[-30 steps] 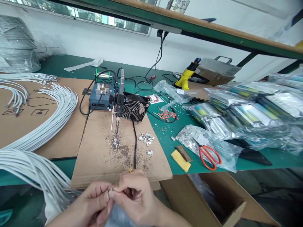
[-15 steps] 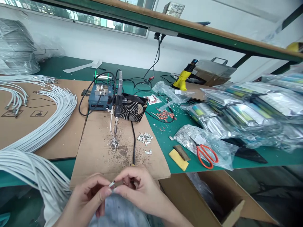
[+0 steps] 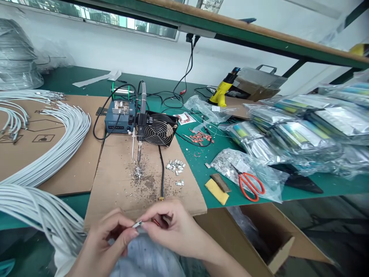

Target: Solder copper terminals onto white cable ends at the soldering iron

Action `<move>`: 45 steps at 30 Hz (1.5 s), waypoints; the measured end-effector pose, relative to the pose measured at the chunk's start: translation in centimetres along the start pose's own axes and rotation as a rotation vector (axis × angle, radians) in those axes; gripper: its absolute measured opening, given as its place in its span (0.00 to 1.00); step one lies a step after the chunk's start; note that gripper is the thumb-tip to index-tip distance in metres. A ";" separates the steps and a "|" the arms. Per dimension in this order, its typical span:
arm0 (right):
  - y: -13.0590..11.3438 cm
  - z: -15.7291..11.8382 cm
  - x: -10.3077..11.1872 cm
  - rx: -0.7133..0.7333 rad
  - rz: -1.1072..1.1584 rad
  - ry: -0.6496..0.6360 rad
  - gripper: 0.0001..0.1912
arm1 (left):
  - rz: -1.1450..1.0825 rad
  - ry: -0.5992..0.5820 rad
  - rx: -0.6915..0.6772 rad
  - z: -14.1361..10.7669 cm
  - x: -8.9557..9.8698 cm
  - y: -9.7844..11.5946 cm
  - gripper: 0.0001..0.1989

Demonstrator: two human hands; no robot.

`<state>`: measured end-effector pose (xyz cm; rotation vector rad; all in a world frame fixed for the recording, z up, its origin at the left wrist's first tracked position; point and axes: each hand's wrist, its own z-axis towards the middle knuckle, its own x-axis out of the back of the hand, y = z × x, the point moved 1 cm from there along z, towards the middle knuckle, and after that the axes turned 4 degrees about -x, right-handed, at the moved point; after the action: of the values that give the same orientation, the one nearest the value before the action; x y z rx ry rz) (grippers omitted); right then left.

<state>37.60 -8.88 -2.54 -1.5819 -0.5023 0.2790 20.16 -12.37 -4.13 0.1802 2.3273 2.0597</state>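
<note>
Between both hands, low in the view, is a small white cable end (image 3: 137, 224). My left hand (image 3: 111, 236) pinches it between thumb and forefinger. The fingertips of my right hand (image 3: 170, 223) close on its tip from the other side, and something small and reddish shows inside that hand. Ahead of them a soldering iron (image 3: 140, 127) points down on its stand over a heap of solder bits (image 3: 138, 172). Small metal connectors (image 3: 175, 166) lie on the cardboard (image 3: 115, 192) to the right of the heap.
White cable bundles (image 3: 69, 142) lie at left. A blue soldering station (image 3: 119, 122) and black fan (image 3: 160, 131) stand behind. Red-handled scissors (image 3: 250, 186), a yellow sponge (image 3: 216, 191), bagged parts (image 3: 230, 163) and plastic packages (image 3: 300, 134) are at right; an open box (image 3: 259, 246) is below.
The view has shifted slightly. My right thumb and fingertips have moved a little along the cable end, and more of its metal tip shows between the hands.
</note>
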 end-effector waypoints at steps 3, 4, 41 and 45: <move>0.4 0.1 -0.1 -0.008 0.015 -0.003 0.10 | 0.067 0.014 -0.060 0.1 0.1 -0.2 0.11; 0.6 0.1 -0.1 -0.009 0.021 0.002 0.10 | 0.093 0.020 -0.089 0.1 0.1 -0.2 0.10; -0.7 0.0 -0.4 -0.002 -0.078 0.079 0.12 | -0.156 0.116 0.108 1.3 1.3 1.5 0.26; -0.8 0.7 -0.6 -0.026 -0.058 0.026 0.11 | -0.095 0.032 0.157 0.5 0.8 1.1 0.28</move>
<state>36.60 -8.56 -1.86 -1.5913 -0.5330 0.2081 19.45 -11.65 -3.02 0.0395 2.4650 1.8525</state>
